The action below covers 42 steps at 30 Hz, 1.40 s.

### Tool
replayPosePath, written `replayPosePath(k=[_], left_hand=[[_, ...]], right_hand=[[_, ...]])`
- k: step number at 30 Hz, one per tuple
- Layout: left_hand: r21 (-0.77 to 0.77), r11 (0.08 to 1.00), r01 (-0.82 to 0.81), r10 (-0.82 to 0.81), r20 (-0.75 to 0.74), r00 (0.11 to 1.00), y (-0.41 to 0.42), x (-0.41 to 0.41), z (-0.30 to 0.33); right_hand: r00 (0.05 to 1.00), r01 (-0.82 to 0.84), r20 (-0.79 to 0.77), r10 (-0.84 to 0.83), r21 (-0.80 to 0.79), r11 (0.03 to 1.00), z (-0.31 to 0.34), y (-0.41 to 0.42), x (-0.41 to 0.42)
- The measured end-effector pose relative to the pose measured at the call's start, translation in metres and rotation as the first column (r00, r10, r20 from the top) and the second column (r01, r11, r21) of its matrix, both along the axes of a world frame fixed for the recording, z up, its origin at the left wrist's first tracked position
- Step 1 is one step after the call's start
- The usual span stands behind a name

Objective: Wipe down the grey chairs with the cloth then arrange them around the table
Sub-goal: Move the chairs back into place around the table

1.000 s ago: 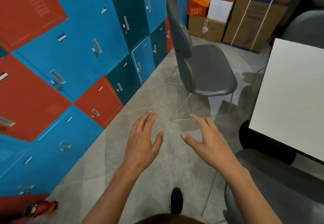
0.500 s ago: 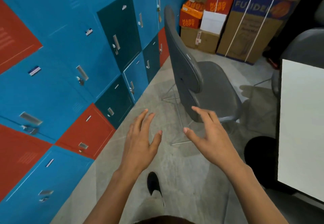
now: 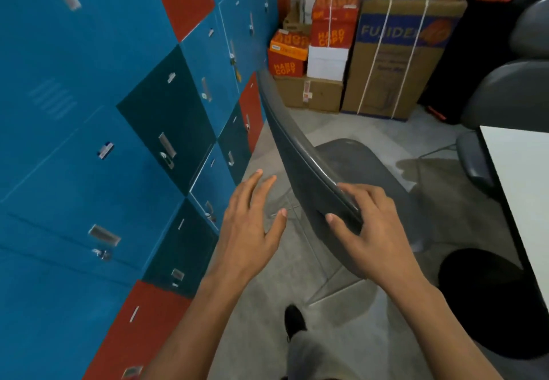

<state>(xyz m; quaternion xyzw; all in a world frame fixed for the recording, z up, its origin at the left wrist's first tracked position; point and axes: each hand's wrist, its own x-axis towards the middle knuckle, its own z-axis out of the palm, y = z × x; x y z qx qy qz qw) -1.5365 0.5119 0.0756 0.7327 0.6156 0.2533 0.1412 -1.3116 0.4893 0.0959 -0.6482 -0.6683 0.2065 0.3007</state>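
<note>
Right hand (image 3: 368, 231) grips the grey chair (image 3: 300, 154) backrest's top edge; left hand (image 3: 249, 225) open, just beside it.

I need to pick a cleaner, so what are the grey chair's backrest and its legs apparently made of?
The backrest looks like moulded hard plastic with a matt, finely textured face; its rim carries a smooth sheen. The legs seem to be thin metal rod, bright and probably chromed, though mostly hidden.

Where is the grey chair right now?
In the head view it stands centre, the grey chair beside the lockers, with the right hand on its backrest.
</note>
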Motion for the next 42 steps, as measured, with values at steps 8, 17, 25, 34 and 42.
replayPosePath(k=[8,17,25,34,42], left_hand=[[-0.018,0.993,0.114,-0.114,-0.025,0.993,0.162,-0.015,0.004],[-0.045,0.976,0.212,-0.211,0.040,0.977,0.300,-0.023,-0.006],[0.133,0.846,0.516,-0.502,-0.121,0.856,0.390,-0.013,-0.021],[0.189,0.640,0.744,-0.723,-0.180,0.667,0.425,-0.017,-0.027],[0.238,0.571,0.786,-0.758,-0.215,0.616,0.426,-0.015,-0.017]], right_hand=[[1.000,0.025,0.008,-0.024,-0.149,0.989,0.001,0.127,-0.020],[0.994,-0.006,0.096,0.046,-0.382,0.924,0.013,0.206,-0.041],[0.956,0.246,0.273,-0.110,-0.531,0.811,0.017,0.227,-0.078],[0.781,0.624,0.444,-0.440,-0.516,0.586,0.021,0.245,-0.133],[0.658,0.747,0.587,-0.472,-0.431,0.506,0.004,0.233,-0.134]])
